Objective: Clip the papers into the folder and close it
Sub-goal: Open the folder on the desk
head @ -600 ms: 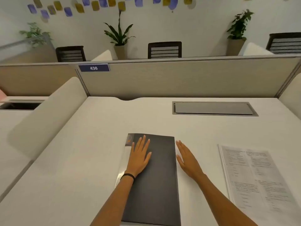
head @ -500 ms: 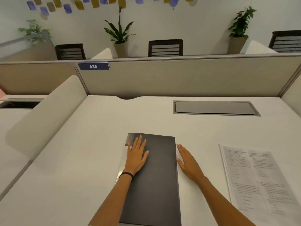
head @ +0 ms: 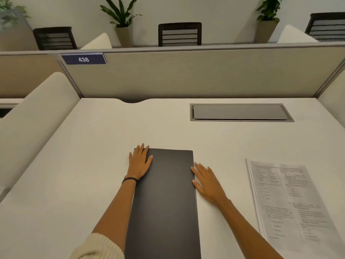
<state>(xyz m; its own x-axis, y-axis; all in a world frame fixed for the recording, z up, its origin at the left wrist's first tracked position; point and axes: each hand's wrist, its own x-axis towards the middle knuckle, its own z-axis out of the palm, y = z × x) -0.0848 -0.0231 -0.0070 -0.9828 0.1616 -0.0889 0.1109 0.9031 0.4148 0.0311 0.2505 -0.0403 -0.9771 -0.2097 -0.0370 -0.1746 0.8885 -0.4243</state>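
A closed black folder (head: 166, 199) lies flat on the white desk in front of me, long side running away from me. My left hand (head: 139, 162) lies flat with straight fingers over the folder's far left corner and left edge. My right hand (head: 207, 181) rests flat on the desk, its fingertips touching the folder's right edge. A stack of printed papers (head: 291, 200) lies on the desk to the right, apart from the folder and from both hands.
A grey cable hatch (head: 240, 112) is set into the desk at the back right. A beige partition (head: 186, 73) with a "436" label (head: 84, 59) closes the far side. A cream side panel (head: 35, 113) stands at the left.
My left hand has slid left and farther away, from the folder's cover to its far left corner. The view has tilted down. My right hand stays at the right edge.
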